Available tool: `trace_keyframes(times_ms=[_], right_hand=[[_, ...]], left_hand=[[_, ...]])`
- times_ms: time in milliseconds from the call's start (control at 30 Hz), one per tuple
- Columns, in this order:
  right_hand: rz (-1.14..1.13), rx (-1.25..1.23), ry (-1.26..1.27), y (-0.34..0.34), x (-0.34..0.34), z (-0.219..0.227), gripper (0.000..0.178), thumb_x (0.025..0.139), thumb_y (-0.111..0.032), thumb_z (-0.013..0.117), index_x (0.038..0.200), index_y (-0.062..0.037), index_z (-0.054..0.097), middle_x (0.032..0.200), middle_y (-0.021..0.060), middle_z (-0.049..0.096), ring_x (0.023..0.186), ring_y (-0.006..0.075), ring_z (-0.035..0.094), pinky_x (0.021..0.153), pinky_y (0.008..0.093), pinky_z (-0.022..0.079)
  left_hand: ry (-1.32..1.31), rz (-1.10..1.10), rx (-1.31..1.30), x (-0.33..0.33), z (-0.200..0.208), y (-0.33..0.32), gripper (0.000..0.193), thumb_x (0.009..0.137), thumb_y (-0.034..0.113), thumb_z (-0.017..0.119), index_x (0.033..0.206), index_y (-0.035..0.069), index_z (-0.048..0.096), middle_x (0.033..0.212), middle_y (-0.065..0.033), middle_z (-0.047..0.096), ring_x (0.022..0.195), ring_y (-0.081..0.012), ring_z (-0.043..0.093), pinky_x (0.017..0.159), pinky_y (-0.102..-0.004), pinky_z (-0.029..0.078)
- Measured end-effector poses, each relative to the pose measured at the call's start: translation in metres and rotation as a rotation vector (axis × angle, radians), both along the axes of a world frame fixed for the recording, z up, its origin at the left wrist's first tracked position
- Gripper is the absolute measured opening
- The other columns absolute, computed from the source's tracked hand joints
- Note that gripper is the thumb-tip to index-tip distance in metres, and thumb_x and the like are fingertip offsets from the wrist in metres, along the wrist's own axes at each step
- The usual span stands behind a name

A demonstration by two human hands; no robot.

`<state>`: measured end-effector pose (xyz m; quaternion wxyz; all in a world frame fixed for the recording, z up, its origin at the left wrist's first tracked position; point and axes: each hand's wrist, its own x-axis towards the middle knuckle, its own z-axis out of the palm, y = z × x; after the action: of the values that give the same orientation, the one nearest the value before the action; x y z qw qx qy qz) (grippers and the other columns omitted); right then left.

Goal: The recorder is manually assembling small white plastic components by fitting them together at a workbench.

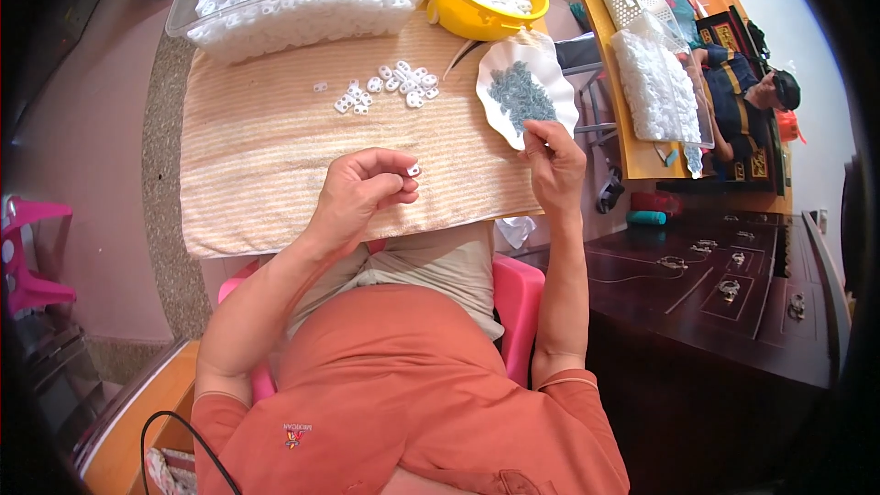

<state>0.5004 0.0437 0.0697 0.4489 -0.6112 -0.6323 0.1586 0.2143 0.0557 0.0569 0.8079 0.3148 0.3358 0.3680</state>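
Note:
Between the thumb and forefinger of my left hand (362, 191) is a small white plastic piece (413, 170) with dark holes, held low over the striped towel (247, 165). My right hand (557, 165) is pinched closed at the near edge of a white wavy-rimmed dish (489, 84). A heap of tiny grey-blue pieces (522, 96) lies in that dish. Whatever the right fingertips hold is too small to make out. Farther back on the towel sits a loose cluster of similar white pieces (410, 82), with a smaller group (353, 99) to its left.
A clear bin (302, 7) full of white pieces stands at the far left, beside a yellow tub (463, 24) of white parts. A dark tapered tool (461, 55) lies near the dish. To the right, another person (733, 82) sits by a table holding a filled container (655, 92).

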Motion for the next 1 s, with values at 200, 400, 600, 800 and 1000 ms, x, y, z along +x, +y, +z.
trace_keyframes(times_ms=[200, 400, 600, 800, 1000], right_hand=[[0.179, -0.029, 0.193, -0.007, -0.029, 0.006, 0.012, 0.09, 0.005, 0.056, 0.1, 0.0042, 0.063, 0.092, 0.0083, 0.061, 0.07, 0.0121, 0.061, 0.067, 0.0243, 0.055], [0.336, -0.261, 0.454, -0.017, -0.061, 0.006, 0.009, 0.091, 0.004, 0.055, 0.097, 0.0061, 0.062, 0.082, 0.0094, 0.064, 0.072, 0.0146, 0.064, 0.066, 0.0255, 0.055], [0.413, -0.245, 0.532, -0.019, -0.083, 0.0, 0.008, 0.087, 0.004, 0.061, 0.094, 0.0035, 0.065, 0.082, 0.0069, 0.065, 0.07, 0.0116, 0.062, 0.062, 0.0232, 0.053], [0.474, -0.164, 0.44, -0.02, -0.09, -0.005, 0.006, 0.085, 0.004, 0.064, 0.09, 0.0012, 0.067, 0.082, 0.0064, 0.065, 0.068, 0.0101, 0.06, 0.059, 0.0222, 0.048], [0.491, -0.202, 0.465, -0.023, -0.089, -0.003, 0.003, 0.084, 0.004, 0.066, 0.087, 0.0046, 0.064, 0.08, 0.0097, 0.064, 0.069, 0.012, 0.061, 0.06, 0.0222, 0.049]], left_hand=[[-0.013, -0.004, 0.003, 0.0, 0.003, 0.0, 0.02, 0.087, 0.0, 0.056, 0.105, -0.002, 0.062, 0.095, -0.0063, 0.065, 0.083, -0.0122, 0.063, 0.08, -0.0288, 0.055], [-0.029, -0.009, 0.027, 0.001, 0.007, 0.0, 0.018, 0.089, 0.007, 0.061, 0.105, -0.001, 0.063, 0.092, -0.0052, 0.065, 0.083, -0.0113, 0.063, 0.079, -0.0276, 0.055], [-0.082, -0.057, 0.01, 0.002, 0.005, -0.003, 0.018, 0.089, 0.012, 0.066, 0.102, 0.0, 0.063, 0.088, -0.0051, 0.066, 0.079, -0.011, 0.064, 0.074, -0.0258, 0.056], [-0.139, -0.101, -0.055, 0.002, 0.008, -0.006, 0.014, 0.089, 0.011, 0.066, 0.099, 0.001, 0.063, 0.088, -0.0051, 0.065, 0.078, -0.0124, 0.064, 0.072, -0.026, 0.056], [-0.192, -0.133, -0.113, 0.002, 0.008, -0.006, 0.012, 0.088, 0.01, 0.066, 0.096, 0.003, 0.062, 0.087, -0.0053, 0.065, 0.077, -0.0127, 0.064, 0.071, -0.0268, 0.056]])
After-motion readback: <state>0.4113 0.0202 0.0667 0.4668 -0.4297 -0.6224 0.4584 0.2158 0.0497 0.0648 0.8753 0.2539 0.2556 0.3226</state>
